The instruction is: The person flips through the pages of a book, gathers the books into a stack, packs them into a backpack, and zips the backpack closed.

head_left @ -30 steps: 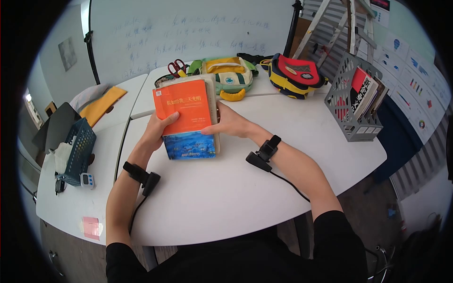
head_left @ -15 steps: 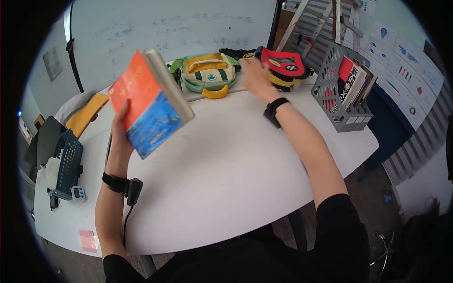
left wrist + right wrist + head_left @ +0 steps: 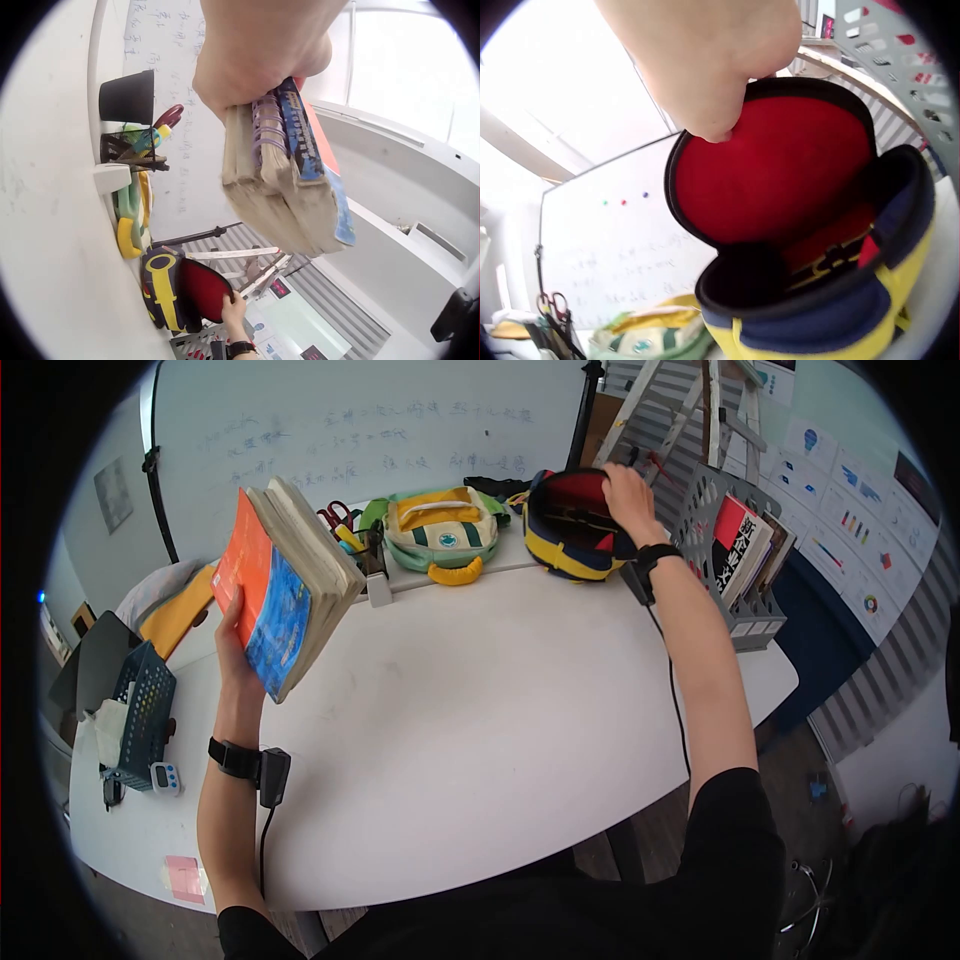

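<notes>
My left hand (image 3: 236,645) grips a tilted stack of books (image 3: 278,622) above the left side of the table, orange-and-blue cover outward. A spiral-bound notebook (image 3: 268,133) shows within the stack in the left wrist view. At the back right, my right hand (image 3: 630,502) holds the edge of the raised flap (image 3: 772,169) of a navy-and-yellow backpack (image 3: 568,556). The flap's red lining faces the right wrist camera, and the bag's mouth gapes beneath it. Inside, the red lining (image 3: 825,244) and some dark and yellowish straps show.
A green-and-cream bag (image 3: 440,538) stands left of the backpack, beside a pen holder (image 3: 124,147) with scissors (image 3: 553,304). At the right is a grey file rack (image 3: 755,628) with books. A dark basket (image 3: 152,700) and a small timer (image 3: 165,778) sit on the left.
My right hand has left the books, reached to the backpack and lifted its flap. The left hand has carried the stack leftward, turning it so its page edges show.
</notes>
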Demonstrator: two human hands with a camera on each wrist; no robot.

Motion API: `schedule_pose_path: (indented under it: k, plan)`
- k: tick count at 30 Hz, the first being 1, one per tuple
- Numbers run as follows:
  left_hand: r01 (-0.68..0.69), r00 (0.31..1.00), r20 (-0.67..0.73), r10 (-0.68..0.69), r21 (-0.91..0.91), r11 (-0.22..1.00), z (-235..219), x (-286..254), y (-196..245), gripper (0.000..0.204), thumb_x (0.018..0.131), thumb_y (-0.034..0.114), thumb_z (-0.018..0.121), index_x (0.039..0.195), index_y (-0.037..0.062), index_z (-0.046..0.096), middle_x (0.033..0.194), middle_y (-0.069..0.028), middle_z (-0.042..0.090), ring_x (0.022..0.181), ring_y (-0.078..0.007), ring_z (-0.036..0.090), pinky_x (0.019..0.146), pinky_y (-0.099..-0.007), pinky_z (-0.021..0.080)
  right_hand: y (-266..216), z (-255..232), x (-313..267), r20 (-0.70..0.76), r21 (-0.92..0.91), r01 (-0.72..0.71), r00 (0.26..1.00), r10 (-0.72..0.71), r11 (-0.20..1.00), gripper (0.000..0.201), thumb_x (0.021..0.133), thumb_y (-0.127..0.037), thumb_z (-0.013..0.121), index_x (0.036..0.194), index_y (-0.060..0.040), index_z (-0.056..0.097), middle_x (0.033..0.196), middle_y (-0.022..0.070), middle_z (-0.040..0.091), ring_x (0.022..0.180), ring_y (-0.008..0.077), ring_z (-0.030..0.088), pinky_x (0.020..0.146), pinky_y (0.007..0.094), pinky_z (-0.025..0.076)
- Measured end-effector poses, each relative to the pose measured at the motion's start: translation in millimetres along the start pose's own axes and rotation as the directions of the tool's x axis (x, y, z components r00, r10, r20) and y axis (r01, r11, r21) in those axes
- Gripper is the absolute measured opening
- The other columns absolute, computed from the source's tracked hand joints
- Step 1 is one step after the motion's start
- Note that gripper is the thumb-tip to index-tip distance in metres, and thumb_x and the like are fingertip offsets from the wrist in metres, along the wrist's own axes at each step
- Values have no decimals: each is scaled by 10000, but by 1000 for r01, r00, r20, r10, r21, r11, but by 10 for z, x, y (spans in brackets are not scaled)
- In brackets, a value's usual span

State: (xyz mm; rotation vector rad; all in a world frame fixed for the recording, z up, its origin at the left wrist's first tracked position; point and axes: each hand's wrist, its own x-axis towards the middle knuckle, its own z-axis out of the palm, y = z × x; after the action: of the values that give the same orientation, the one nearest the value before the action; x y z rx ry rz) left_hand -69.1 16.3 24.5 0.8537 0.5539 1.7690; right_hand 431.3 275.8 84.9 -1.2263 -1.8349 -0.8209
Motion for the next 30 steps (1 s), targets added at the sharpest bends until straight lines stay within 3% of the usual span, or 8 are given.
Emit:
schedule_pose_path:
  k: [6, 10, 13, 16, 19, 23, 25, 30]
  plan:
    - [64, 997, 39, -65, 16, 998, 221, -69, 22, 518, 925, 292, 561, 1322, 4, 395, 1181, -167, 600, 995, -260, 646, 851, -411, 549, -325, -738, 304, 52, 358, 140, 984, -169, 923, 255, 881, -216, 580, 1066, -53, 647, 990, 191, 661, 967, 384, 601, 831, 439, 482]
    - [314, 929, 185, -321, 66, 947, 770, -270, -170, 556, 888, 285, 613, 1316, -2, 406, 1178, -164, 596, 1007, -267, 640, 879, -399, 535, -652, -1061, 277, 121, 418, 172, 963, -242, 892, 279, 860, -220, 618, 1060, -32, 661, 993, 190, 669, 960, 376, 618, 836, 421, 485]
    - [384, 861, 256, -439, 237, 892, 1233, -384, -548, 591, 874, 219, 642, 1342, -9, 363, 1245, -160, 552, 1022, -250, 636, 893, -386, 534, -814, -1164, 293, 139, 513, 180, 948, -288, 839, 292, 834, -215, 659, 1033, -2, 669, 971, 179, 685, 912, 326, 654, 819, 379, 494]
    - [393, 804, 262, -534, 440, 808, 1507, -291, -976, 533, 885, 160, 630, 1317, -20, 375, 1223, -176, 560, 1010, -228, 642, 868, -347, 549, -949, -1310, 243, 269, 678, 119, 878, -396, 726, 250, 861, -148, 650, 1036, 30, 654, 933, 98, 699, 865, 128, 627, 813, 262, 484]
    - [370, 793, 244, -558, 534, 760, 1679, -124, -1200, 468, 894, 162, 619, 1269, -33, 420, 1172, -188, 587, 993, -224, 654, 831, -340, 569, -1065, -1440, 65, 181, 679, 234, 866, -467, 696, 243, 850, -147, 662, 1032, 13, 666, 943, 111, 705, 864, 159, 651, 811, 272, 490]
    - [510, 676, 280, -681, 489, 707, 1734, 282, -1316, 449, 893, 154, 614, 1267, -29, 446, 1160, -184, 609, 965, -230, 669, 775, -362, 593, -1181, -1519, -102, 166, 709, 250, 850, -501, 659, 229, 838, -124, 665, 1031, -1, 674, 948, 118, 704, 855, 190, 663, 796, 276, 499]
    - [583, 547, 176, -819, 621, 523, 1768, 439, -1363, 433, 888, 152, 619, 1261, -16, 478, 1166, -174, 615, 972, -223, 668, 796, -359, 588, -1281, -1536, -132, 121, 748, 268, 844, -522, 607, 219, 825, -98, 666, 1027, -12, 678, 941, 115, 703, 842, 211, 666, 783, 279, 506]
    - [404, 575, 132, -807, 813, 421, 1871, 388, -1581, 490, 859, 192, 640, 1306, 69, 481, 1200, -108, 616, 1055, -203, 634, 912, -367, 530, -1540, -1608, -263, 81, 814, 284, 809, -582, 507, 230, 815, -80, 663, 1039, -31, 678, 941, 116, 699, 832, 229, 668, 768, 297, 510]
